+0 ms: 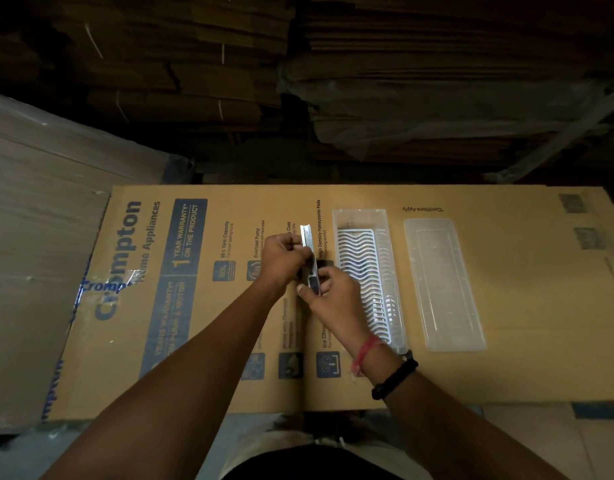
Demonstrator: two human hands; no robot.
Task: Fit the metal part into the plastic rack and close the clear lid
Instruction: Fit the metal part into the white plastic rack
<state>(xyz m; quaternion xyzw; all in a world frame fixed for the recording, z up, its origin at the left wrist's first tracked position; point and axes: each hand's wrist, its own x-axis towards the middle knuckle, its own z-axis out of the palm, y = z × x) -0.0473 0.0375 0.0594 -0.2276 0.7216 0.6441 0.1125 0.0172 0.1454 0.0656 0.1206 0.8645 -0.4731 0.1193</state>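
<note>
Two bare forearms are seen reaching forward from the bottom edge, above a lap in pale shorts. A black band [395,379] and a red thread [364,351] are worn on the right wrist. Both hands meet near the middle of the view, over a large flattened cardboard box [523,306] that is spread out like a table top and printed with blue lettering and icons. A narrow metal part [307,242] is held between the hands, raised off the cardboard and lying roughly along the line away from the viewer. The left hand [281,259] is closed around the part's middle, fingers curled over it from the left. The right hand [333,294] is closed on the part's near end, pinching it between thumb and fingers. Just to the right of the hands, a long plastic rack [362,268] with white wavy ribs is lying flat on the cardboard inside a clear tray [359,216]; its near end is partly hidden by the right wrist. The metal part is apart from the rack, not fitted into it. Further right, a clear lid [444,285] is laid flat on the cardboard beside the tray, parallel to it and separate from it. Stacks of folded cardboard [437,81] are piled in the dim background, and pale wrapped sheets [39,237] are seen at the left.
</note>
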